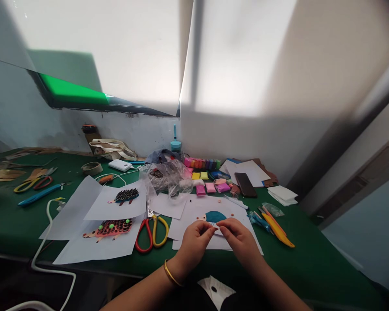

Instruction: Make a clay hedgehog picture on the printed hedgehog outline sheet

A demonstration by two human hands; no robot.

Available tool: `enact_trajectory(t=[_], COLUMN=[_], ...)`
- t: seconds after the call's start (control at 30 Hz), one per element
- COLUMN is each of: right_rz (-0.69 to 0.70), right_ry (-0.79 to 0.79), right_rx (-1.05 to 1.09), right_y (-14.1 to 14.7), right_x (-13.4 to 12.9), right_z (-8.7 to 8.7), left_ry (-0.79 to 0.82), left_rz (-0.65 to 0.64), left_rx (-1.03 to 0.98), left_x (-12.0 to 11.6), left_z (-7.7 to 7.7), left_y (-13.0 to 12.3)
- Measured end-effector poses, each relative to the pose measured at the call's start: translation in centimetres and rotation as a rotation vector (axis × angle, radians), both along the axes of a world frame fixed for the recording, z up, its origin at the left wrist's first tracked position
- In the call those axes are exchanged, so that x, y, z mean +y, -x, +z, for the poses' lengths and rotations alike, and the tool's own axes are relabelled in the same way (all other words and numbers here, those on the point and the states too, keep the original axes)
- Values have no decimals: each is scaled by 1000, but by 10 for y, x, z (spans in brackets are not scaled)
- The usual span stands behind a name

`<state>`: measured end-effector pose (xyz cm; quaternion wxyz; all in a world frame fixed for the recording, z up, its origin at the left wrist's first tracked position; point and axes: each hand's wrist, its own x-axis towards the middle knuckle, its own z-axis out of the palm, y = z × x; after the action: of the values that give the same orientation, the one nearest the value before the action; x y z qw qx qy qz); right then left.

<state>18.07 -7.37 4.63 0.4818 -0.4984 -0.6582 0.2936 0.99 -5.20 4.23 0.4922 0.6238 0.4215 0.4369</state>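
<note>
My left hand [197, 239] and my right hand [239, 238] are close together above a white sheet of paper [184, 216]. Thumb and forefinger are pinched on each hand, and the fingertips nearly meet. Whatever lies between them is too small to make out. Just beyond the fingers, a blue clay hedgehog [215, 216] with a pale face lies on the sheet, partly hidden by my hands. A tiny dark ball [190, 201] and a small pinkish lump [219, 201] rest on the paper behind it.
Left of the hands lie red-and-yellow-handled scissors [152, 233], a black-and-blue hedgehog picture [127, 196] and a pink hedgehog picture [112, 229]. Pink clay packets [210, 187], a plastic bag [165, 177] and a phone [245, 185] are behind. A yellow cutter knife [277, 229] lies right.
</note>
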Motion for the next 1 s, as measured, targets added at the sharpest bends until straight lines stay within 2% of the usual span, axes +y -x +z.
enact_trajectory(t=[0.2, 0.5, 0.77, 1.0], right_rz=[4, 10, -30, -11], right_ry=[69, 100, 36, -7], right_rx=[1, 50, -23, -73], right_y=[2, 3, 4, 5], right_x=[2, 1, 1, -1], right_z=[-4, 2, 2, 4], left_ry=[-2, 6, -21, -11], left_rz=[-6, -20, 7, 30], left_rx=[-2, -33, -55, -9], left_x=[0, 0, 2, 1], left_z=[0, -1, -6, -3], left_y=[-1, -1, 0, -1])
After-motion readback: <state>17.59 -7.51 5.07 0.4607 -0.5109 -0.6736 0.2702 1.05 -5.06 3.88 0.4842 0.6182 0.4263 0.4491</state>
